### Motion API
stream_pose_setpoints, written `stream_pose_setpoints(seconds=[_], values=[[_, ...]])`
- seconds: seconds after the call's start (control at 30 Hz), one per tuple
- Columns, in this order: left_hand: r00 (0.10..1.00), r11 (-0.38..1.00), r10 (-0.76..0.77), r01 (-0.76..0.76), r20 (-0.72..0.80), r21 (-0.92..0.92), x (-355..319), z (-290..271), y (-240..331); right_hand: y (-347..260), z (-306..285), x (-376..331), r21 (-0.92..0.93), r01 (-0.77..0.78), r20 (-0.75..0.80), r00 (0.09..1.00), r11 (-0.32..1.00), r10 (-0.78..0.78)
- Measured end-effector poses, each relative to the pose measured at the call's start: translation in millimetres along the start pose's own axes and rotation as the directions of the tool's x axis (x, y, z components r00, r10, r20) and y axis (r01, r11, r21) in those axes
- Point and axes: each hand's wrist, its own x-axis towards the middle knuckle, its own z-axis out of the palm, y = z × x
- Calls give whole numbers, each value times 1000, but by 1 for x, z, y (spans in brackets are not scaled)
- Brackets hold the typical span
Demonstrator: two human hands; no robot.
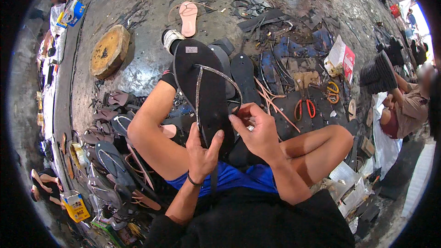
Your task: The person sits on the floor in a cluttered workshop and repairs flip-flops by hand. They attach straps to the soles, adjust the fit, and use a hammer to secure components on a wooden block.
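A black flip-flop [213, 105] with a glittering, stone-studded V-shaped strap [199, 87] is held up in front of me, toe pointing away. My left hand [202, 154] grips its heel end, the thumb lying across the sole. At the sole's right edge, my right hand [255, 128] has its thumb and index finger pinched at the lower end of the strap's right branch. The exact spot between those fingertips is partly hidden. Behind the flip-flop lie more dark soles [243, 73], partly covered by it.
Orange-handled scissors [305, 109] and a yellow-handled cutting tool [332, 93] lie to the right. Several sandals [115, 163] are piled at the left. A round wooden block [109, 51], a pink sandal [188, 20] and black scraps [264, 18] lie farther off. Another person [406, 110] sits at the right.
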Motion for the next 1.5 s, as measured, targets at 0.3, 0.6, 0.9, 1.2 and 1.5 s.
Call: stream_pose_setpoints(seconds=[0.3,0.6,0.9,1.2,1.5], values=[[1000,1000,-14,14,-3,-1,-2,3,-3,7,0,-6,-112,103,-62,992,988,-110],[1000,998,-15,14,18,58,-12,6,-10,9,0,-12,-265,109,-58,990,958,-128],[994,980,105,-109,31,169,-24,6,-20,37,12,-21,-233,77,-26,996,969,-86],[982,976,-158,171,107,-135,-27,-3,-29,23,-7,-11,-106,-60,179,981,993,79],[953,930,-224,271,204,-249,-16,-14,-31,45,14,-16,-46,176,70,982,983,-173]])
